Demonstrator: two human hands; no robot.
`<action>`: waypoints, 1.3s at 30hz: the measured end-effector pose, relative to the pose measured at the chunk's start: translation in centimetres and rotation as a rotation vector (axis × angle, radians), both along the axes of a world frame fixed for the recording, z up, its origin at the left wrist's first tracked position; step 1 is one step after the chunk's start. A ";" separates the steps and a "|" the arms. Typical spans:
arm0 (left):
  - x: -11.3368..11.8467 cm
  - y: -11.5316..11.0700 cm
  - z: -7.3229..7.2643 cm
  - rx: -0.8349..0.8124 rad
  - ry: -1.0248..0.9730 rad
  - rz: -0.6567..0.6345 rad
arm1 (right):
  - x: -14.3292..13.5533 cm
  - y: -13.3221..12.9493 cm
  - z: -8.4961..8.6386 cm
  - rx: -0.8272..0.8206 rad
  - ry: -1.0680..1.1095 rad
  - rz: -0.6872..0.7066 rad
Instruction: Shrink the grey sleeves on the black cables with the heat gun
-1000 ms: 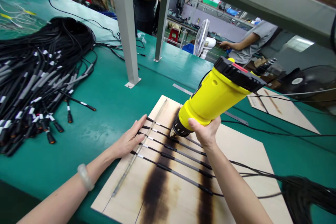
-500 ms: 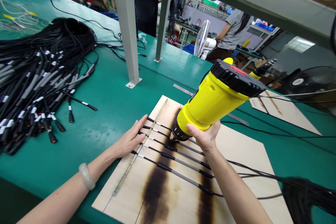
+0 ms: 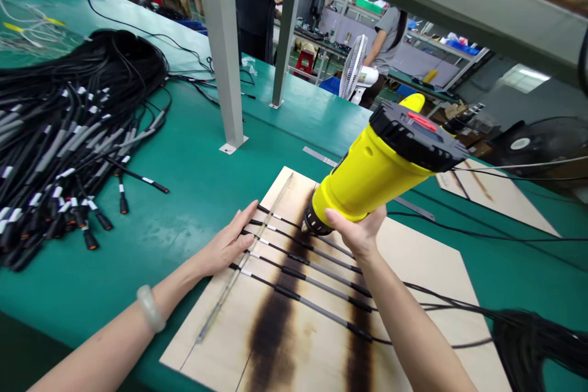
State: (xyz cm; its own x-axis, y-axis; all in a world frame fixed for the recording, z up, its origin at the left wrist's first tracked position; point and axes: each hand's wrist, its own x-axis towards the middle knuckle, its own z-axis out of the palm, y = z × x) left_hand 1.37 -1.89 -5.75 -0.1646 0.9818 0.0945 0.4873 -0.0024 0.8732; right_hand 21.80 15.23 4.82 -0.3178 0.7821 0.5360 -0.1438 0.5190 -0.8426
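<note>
On the left, a big pile of black cables [image 3: 82, 116] is lying on the green bench [image 3: 184, 177], with many connector ends pointing to the near side. Next, the left hand [image 3: 223, 251] is resting palm down, with fingers stretched and nearly together; it is touching the ends of the cables and it is not gripping around anything.

In the middle, five cables [image 3: 321, 311] are crossing the wooden board [image 3: 206, 358] side by side, and they are passing over its dark scorched bands. The lower ones are showing a black sleeve at each end of a grey part, so I judge that these pieces are already in place. The work seems to be in the middle, but which sleeves are finished I cannot tell.

The yellow heat gun [image 3: 372, 168] is leaning above the board, and its nozzle [image 3: 304, 228] is pointing down, close to the upper cables. The right hand [image 3: 362, 234] is closing around its body, the thumb on the near side. Further right, a loose black bundle [image 3: 528, 331] is hanging together beside the board's edge.
</note>
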 end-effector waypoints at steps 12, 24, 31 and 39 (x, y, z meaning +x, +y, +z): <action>-0.2 0.1 -0.3 0.016 0.023 -0.011 | -0.4 0.7 0.1 0.036 0.042 -0.019; 0.2 -0.1 1.3 -0.097 -0.022 0.003 | 1.2 -1.0 -0.1 -0.006 0.087 0.098; 0.5 0.2 1.5 -0.061 -0.021 -0.008 | 2.7 -1.7 -0.2 0.000 0.042 0.061; 0.6 0.3 1.1 -0.083 0.019 0.040 | 4.4 -2.8 -0.1 -0.021 0.071 0.102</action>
State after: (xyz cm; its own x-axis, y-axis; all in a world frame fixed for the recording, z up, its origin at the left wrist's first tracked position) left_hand 1.97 -1.60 -4.69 -0.2029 0.9791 0.0169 0.5020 0.0891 0.8603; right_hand 26.20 12.46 4.72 -0.3586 0.7591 0.5433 -0.2544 0.4805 -0.8393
